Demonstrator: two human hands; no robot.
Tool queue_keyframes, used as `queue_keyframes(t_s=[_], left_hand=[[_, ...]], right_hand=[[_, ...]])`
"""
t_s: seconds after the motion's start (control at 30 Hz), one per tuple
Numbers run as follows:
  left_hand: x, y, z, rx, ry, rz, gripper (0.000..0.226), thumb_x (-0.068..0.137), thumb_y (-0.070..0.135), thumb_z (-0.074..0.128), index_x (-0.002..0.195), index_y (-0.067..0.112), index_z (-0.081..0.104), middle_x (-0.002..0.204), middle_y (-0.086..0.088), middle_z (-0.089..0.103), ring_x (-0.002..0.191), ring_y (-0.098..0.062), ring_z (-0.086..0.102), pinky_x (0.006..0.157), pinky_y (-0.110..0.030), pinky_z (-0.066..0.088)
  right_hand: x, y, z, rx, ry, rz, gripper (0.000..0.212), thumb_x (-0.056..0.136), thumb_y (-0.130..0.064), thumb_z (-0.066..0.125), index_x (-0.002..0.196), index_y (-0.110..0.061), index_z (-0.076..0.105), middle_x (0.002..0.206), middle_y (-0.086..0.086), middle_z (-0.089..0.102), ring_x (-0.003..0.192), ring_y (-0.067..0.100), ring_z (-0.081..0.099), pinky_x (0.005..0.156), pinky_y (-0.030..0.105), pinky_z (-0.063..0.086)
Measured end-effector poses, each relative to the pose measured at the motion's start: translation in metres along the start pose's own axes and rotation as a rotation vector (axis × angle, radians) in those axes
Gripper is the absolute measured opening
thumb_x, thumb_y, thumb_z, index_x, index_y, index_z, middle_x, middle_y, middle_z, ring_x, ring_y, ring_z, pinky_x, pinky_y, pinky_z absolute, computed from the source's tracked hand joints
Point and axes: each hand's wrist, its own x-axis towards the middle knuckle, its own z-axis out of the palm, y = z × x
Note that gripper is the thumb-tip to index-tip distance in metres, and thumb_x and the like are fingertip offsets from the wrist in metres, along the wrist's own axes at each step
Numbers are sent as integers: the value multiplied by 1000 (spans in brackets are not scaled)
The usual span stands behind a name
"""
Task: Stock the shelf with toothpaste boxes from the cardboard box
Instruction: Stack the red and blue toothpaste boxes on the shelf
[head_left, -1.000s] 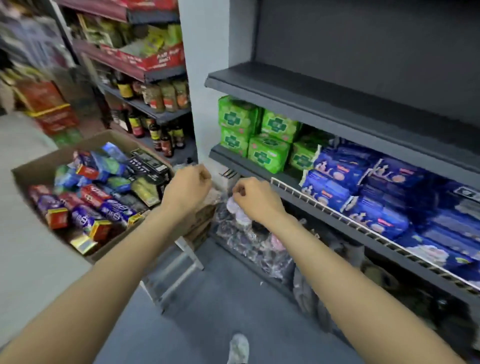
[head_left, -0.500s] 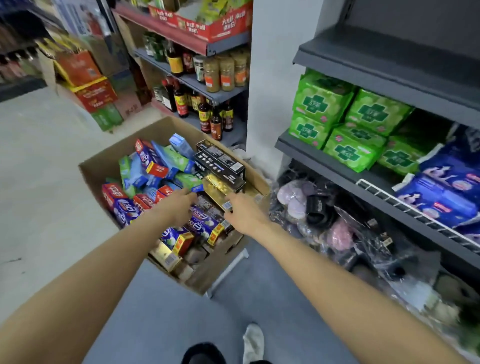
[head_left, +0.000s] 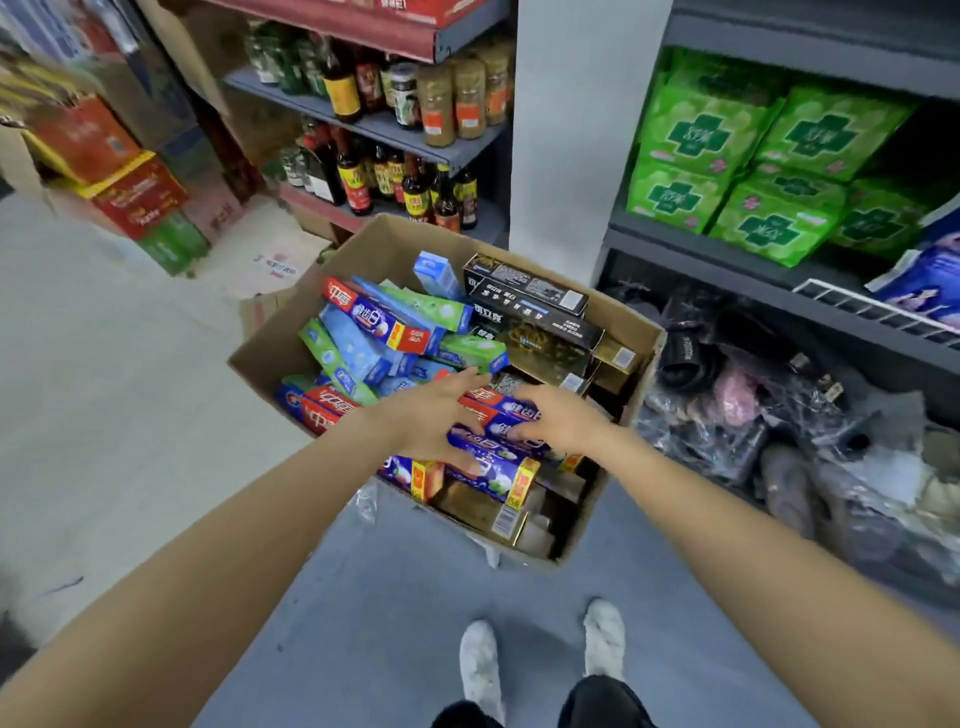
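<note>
Toothpaste boxes (head_left: 415, 338) are heaped in the cardboard box (head_left: 631, 415) on the floor beside the shelf (head_left: 727, 254). Both hands sit on the blue-and-red ones at its near end: left hand (head_left: 436, 415) fingers straight and spread, right hand (head_left: 558, 418) fingers relaxed, neither gripping.

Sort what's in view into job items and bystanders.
Job: cardboard box; toothpaste boxes; left hand and right hand, both reaching onto the blue boxes; grey shelf.

Lying about: green packs; sauce bottles; spice jars; bagged goods.
</note>
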Motion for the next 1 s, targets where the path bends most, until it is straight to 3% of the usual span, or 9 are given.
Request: queue_keyframes(t_s=[0.07, 0.17, 0.33, 0.5, 0.6, 0.67, 0.77, 0.83, 1.0], left_hand=[[-1, -3, 1, 39, -3, 43, 59, 77, 55, 67, 127, 25, 58, 159, 4, -7, 147, -15, -6, 118, -39, 17], [6, 1, -4, 117, 37, 99, 48, 76, 43, 74, 114, 16, 64, 158, -1, 5, 144, -24, 7, 115, -37, 19], [8, -2, -10, -18, 311, 251, 42, 74, 33, 77, 106, 11, 60, 153, -3, 22, 144, -23, 13, 114, -31, 16], [13, 10, -43, -86, 449, 299, 42, 77, 27, 75, 112, 13, 57, 150, -1, 31, 142, -22, 22, 114, -41, 27], [19, 23, -63, -245, 499, 326, 41, 77, 26, 76, 110, 10, 57, 145, -4, 35, 131, -22, 36, 105, -32, 35], [27, 37, -77, -365, 483, 282, 42, 79, 26, 75, 112, 7, 55, 127, -4, 47, 115, -19, 49, 86, -22, 39], [40, 58, -91, -547, 432, 213, 42, 82, 31, 70, 112, 8, 51, 104, -2, 61, 94, -21, 62, 73, -29, 48], [53, 84, -103, -592, 434, 222, 40, 85, 35, 67, 110, 11, 48, 103, -5, 63, 92, -25, 64, 77, -38, 49], [92, 174, -130, -550, 473, 271, 38, 95, 41, 47, 113, 8, 47, 103, -7, 60, 99, -25, 60, 72, -30, 38]], right_hand=[[-4, -4, 0, 14, 9, 29, 43, 85, -30, 68, 122, -11, 57, 120, 8, 64, 106, 25, 59, 89, 35, 47], [-10, -9, 3, 60, 51, 89, 39, 86, -27, 67, 118, -8, 58, 117, 10, 64, 105, 25, 60, 89, 35, 47], [-27, -4, -11, 108, 155, 187, 26, 89, -25, 62, 104, -10, 47, 97, 3, 59, 80, 14, 60, 55, 20, 44], [-45, 1, -46, 207, 334, 189, 19, 85, -16, 66, 99, -4, 60, 103, 9, 64, 97, 23, 62, 86, 39, 50], [-59, 12, -65, 332, 446, 251, 11, 87, -12, 63, 80, -3, 63, 84, 9, 67, 72, 8, 60, 71, 28, 49], [-77, 21, -77, 552, 531, 306, 20, 87, -12, 65, 69, -10, 55, 73, 9, 63, 60, 10, 58, 62, 25, 46], [-100, 36, -89, 835, 588, 328, 17, 84, -18, 69, 87, -9, 55, 81, 14, 67, 65, 22, 64, 71, 38, 52], [-119, 48, -101, 920, 635, 287, 18, 86, -16, 67, 98, -9, 56, 80, 10, 67, 58, 14, 65, 65, 33, 54], [-177, 96, -133, 1028, 753, 333, 10, 93, -21, 55, 91, -12, 53, 72, 3, 66, 47, 9, 62, 51, 22, 50]])
